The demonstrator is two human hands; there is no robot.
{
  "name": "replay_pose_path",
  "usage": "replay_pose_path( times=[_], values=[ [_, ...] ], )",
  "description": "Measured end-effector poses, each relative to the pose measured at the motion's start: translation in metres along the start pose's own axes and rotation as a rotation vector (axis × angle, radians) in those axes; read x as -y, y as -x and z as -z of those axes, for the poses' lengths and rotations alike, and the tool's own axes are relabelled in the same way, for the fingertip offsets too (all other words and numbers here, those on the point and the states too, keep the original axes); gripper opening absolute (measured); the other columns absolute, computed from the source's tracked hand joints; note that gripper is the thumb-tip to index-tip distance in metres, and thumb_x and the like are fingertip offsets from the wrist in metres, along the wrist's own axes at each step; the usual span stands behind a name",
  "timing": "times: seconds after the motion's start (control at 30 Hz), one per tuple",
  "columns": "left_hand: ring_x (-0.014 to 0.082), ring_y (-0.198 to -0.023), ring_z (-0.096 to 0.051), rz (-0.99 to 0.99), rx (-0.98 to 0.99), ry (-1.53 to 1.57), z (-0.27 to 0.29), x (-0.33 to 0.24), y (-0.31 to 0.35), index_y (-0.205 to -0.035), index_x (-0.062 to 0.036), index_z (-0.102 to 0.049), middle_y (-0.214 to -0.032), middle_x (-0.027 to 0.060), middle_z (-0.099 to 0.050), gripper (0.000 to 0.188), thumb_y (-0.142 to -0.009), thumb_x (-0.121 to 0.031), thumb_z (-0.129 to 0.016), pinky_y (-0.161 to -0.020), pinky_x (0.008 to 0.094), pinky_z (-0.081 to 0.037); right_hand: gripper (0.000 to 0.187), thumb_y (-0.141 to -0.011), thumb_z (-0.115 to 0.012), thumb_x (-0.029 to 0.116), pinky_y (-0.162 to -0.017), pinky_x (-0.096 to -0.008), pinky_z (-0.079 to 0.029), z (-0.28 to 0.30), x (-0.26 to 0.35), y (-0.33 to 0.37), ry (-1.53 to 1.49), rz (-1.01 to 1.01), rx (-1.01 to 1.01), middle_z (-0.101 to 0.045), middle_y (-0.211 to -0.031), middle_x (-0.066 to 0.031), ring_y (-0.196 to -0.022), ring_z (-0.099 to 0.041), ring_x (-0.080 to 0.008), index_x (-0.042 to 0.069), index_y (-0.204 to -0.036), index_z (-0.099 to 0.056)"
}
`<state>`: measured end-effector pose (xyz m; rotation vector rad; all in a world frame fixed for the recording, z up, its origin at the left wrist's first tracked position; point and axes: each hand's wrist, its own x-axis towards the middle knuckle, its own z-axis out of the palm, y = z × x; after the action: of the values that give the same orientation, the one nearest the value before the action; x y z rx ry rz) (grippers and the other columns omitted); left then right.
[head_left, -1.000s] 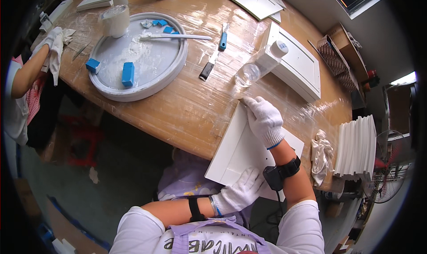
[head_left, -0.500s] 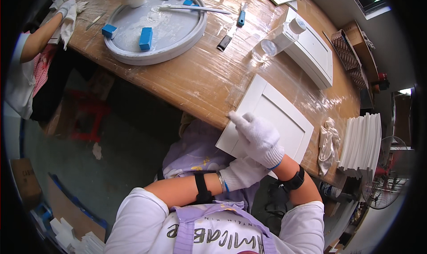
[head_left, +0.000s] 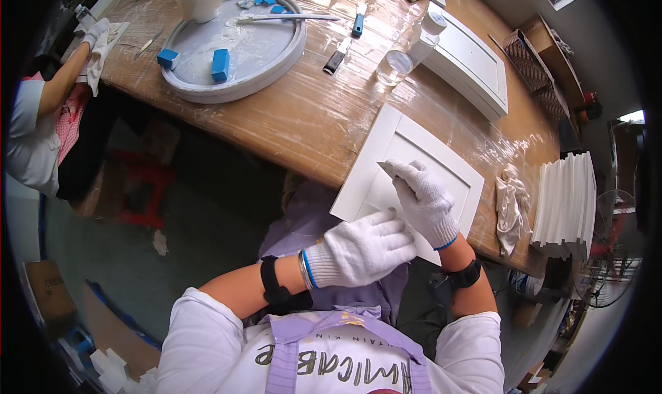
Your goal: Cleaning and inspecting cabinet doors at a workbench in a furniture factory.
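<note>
A white framed cabinet door panel (head_left: 376,142) lies at the table's near edge, partly over it. My right hand (head_left: 426,194), in a white knitted glove, is above the panel's recessed middle. Its fingers are closed on a small thin grey piece, whose pointed corner sticks out past the fingertips; its exact kind cannot be made out. My left hand (head_left: 365,248), gloved too, is stretched out flat with the palm down at the panel's near edge. It holds nothing that I can see, and whether it presses on the panel is unclear.
On the film-covered table (head_left: 296,125) stand a round grey lid (head_left: 207,91) with blue blocks (head_left: 220,64), a scraper (head_left: 337,55), a clear bottle (head_left: 414,49) and stacked panels (head_left: 476,63). A rag (head_left: 512,208) and upright white panels (head_left: 565,201) are right. A co-worker's gloved hand (head_left: 96,32) is far left.
My left hand has come out from under my right wrist and moved left, now lying flat. My right hand has shifted right, and the grey piece now shows in its fingers.
</note>
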<state>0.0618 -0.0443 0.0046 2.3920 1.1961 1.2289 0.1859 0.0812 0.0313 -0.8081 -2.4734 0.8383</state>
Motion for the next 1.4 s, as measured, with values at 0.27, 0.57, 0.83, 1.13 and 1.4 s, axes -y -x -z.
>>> replay_pose_path(
  times=[0.27,0.57,0.83,1.13,1.4],
  values=[
    [0.0342,-0.119,-0.056,0.437,-0.107,-0.042,0.043,0.096,-0.009,-0.118,-0.0080,-0.065,-0.124,0.0170,-0.062,0.029,-0.089,-0.012,-0.059,-0.105,0.0403,-0.044,0.028,-0.087,-0.059,0.007,-0.061,-0.0377,-0.051,-0.015,0.015,0.038,0.278,0.042,0.038,-0.058,-0.077,-0.0124,-0.068,-0.062,-0.0284,0.009,-0.114,-0.064],
    [0.0354,-0.124,-0.052,0.421,-0.025,-0.266,0.033,0.093,0.006,-0.116,-0.0097,-0.067,-0.122,0.0144,-0.064,0.030,-0.088,-0.018,-0.061,-0.114,0.0456,-0.030,0.033,-0.083,-0.058,0.001,-0.063,-0.0398,-0.050,-0.011,0.029,0.048,0.257,0.048,0.166,-0.061,-0.081,-0.0113,-0.075,-0.064,-0.0280,0.013,-0.113,-0.065],
    [0.0283,-0.070,-0.066,0.703,-0.266,-0.182,0.035,0.036,0.026,-0.095,-0.0041,-0.065,-0.080,0.0134,-0.067,0.016,-0.085,-0.016,-0.066,-0.065,0.0366,-0.053,0.024,-0.087,-0.059,-0.002,-0.077,-0.0320,-0.049,0.021,-0.044,0.042,-0.033,-0.225,-0.210,-0.064,-0.091,-0.0155,-0.085,-0.063,-0.0272,0.001,-0.110,-0.065],
    [0.0179,-0.074,-0.067,1.412,-0.121,1.130,0.018,0.033,0.030,-0.113,0.0042,-0.057,-0.092,0.0145,-0.067,0.044,-0.098,-0.037,-0.051,-0.064,0.0296,-0.058,0.028,-0.091,-0.061,0.014,-0.086,-0.0288,-0.050,0.057,-0.117,-0.009,0.019,-0.422,-0.362,-0.069,-0.104,-0.0141,-0.096,-0.066,-0.0217,0.001,-0.116,-0.064],
    [0.0237,-0.077,-0.068,1.294,-0.235,1.329,0.006,0.031,0.051,-0.118,0.0065,-0.051,-0.094,0.0176,-0.067,0.042,-0.101,-0.031,-0.045,-0.073,0.0358,-0.059,0.043,-0.088,-0.063,0.025,-0.094,-0.0409,-0.048,0.106,-0.140,-0.032,0.753,-0.436,-0.375,-0.059,-0.121,-0.0112,-0.113,-0.056,-0.0308,0.009,-0.127,-0.058]
  ],
)
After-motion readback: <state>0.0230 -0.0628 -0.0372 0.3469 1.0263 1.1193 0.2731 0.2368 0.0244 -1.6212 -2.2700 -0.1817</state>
